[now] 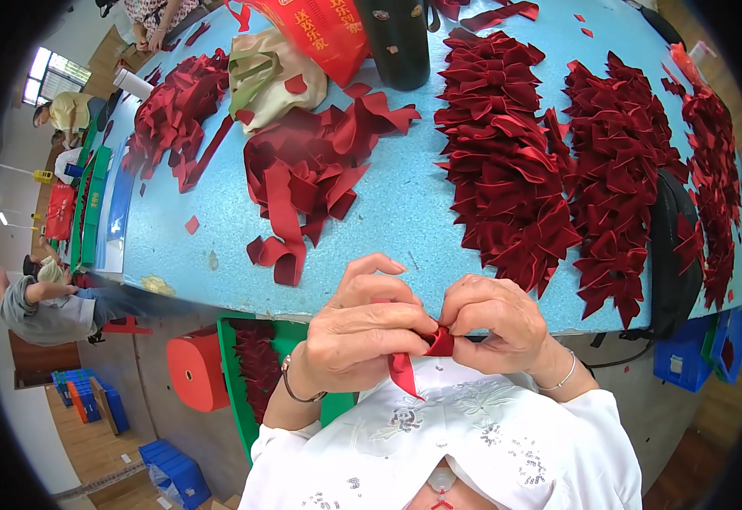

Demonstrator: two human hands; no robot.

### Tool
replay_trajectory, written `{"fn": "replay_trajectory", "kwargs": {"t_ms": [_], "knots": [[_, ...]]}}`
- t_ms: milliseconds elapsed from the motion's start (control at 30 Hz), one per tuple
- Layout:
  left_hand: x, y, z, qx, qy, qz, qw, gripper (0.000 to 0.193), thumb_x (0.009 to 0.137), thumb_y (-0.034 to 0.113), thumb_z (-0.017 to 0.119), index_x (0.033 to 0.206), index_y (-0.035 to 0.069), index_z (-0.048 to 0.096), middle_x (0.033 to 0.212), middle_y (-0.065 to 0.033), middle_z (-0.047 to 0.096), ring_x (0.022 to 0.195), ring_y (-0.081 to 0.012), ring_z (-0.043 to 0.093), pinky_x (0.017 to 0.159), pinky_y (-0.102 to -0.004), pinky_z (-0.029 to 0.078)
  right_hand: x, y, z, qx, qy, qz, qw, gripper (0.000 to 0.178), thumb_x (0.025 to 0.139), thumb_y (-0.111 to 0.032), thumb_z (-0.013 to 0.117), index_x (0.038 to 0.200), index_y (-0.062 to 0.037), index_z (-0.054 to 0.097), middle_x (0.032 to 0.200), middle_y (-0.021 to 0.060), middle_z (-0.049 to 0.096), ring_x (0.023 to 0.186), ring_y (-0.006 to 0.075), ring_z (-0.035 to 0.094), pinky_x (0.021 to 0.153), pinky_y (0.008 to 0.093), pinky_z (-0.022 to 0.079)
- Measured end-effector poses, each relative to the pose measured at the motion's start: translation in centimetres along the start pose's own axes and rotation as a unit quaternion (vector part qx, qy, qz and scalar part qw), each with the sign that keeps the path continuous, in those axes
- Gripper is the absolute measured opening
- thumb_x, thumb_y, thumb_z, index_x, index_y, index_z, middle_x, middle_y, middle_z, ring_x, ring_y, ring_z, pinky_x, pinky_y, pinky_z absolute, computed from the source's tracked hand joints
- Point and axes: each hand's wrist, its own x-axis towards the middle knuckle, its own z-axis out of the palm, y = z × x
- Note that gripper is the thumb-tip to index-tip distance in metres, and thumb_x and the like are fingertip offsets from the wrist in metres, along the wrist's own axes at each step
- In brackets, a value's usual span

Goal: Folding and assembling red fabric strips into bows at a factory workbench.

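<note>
Watching remotely, I see the left hand (362, 323) and right hand (500, 319) close together above the white blouse (473, 416), just off the table's near edge. Both pinch a folded red ribbon (442, 343) between their fingertips, and one tail hangs below the left fingers. On the blue tabletop (388, 217) ahead I have loose ribbon strips (282, 204), rows of dark red bows (498, 161) to their right, and a black tumbler (398, 47) beside a red bag (315, 34)
</note>
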Motion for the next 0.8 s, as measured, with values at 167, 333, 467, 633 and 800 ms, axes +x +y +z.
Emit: {"fn": "replay_trajectory", "kwargs": {"t_ms": [167,333,467,633,800], "knots": [[0.0,0.0,0.0,-0.013,0.009,-0.023,1.0,0.024,0.054,0.001,0.069,0.077,0.004,0.065,0.082,-0.0056,0.068,0.081,-0.0231,0.058,0.082,-0.0446,0.044,0.2,-0.3,0.1,0.004,0.0,0.02,1.0,0.032,0.057,0.011,0.063,0.084,-0.0028,0.052,0.081,0.0126,0.061,0.064,0.0233,0.061,0.051,0.0285,0.049],[-0.2,-0.3,0.1,-0.062,0.023,-0.028,0.997,0.022,0.059,-0.001,0.069,0.079,0.005,0.066,0.081,-0.0049,0.068,0.08,-0.022,0.057,0.082,-0.0444,0.043,0.3,-0.4,-0.4,0.053,-0.01,0.049,0.997,0.028,0.06,0.011,0.064,0.082,-0.0024,0.054,0.081,0.0132,0.062,0.068,0.0219,0.062,0.054,0.0273,0.049],[-0.3,-0.7,-0.2,-0.103,0.022,-0.023,0.994,0.02,0.061,0.0,0.07,0.081,0.005,0.067,0.081,-0.0047,0.068,0.08,-0.0215,0.057,0.082,-0.0443,0.043,-0.1,-0.4,-0.7,0.197,-0.022,0.122,0.973,0.024,0.063,0.01,0.066,0.082,-0.0011,0.057,0.081,0.0129,0.062,0.071,0.0198,0.062,0.057,0.0262,0.05],[-0.4,-0.9,-0.1,-0.107,0.019,-0.01,0.994,0.019,0.062,0.003,0.072,0.081,0.005,0.067,0.082,-0.0046,0.069,0.08,-0.0214,0.057,0.081,-0.0441,0.043,0.5,-0.8,-0.4,0.175,0.0,0.152,0.973,0.022,0.064,0.009,0.068,0.082,0.0007,0.061,0.08,0.0126,0.062,0.072,0.0192,0.061,0.058,0.0269,0.049],[-0.4,-1.0,-0.1,-0.105,0.013,-0.004,0.994,0.018,0.062,0.005,0.073,0.08,0.006,0.068,0.081,-0.0049,0.068,0.08,-0.0215,0.057,0.081,-0.0435,0.044,0.9,-0.6,-0.7,0.145,-0.061,0.105,0.982,0.021,0.063,0.009,0.069,0.08,0.0008,0.061,0.077,0.011,0.061,0.067,0.0211,0.061,0.055,0.0281,0.048]]}}
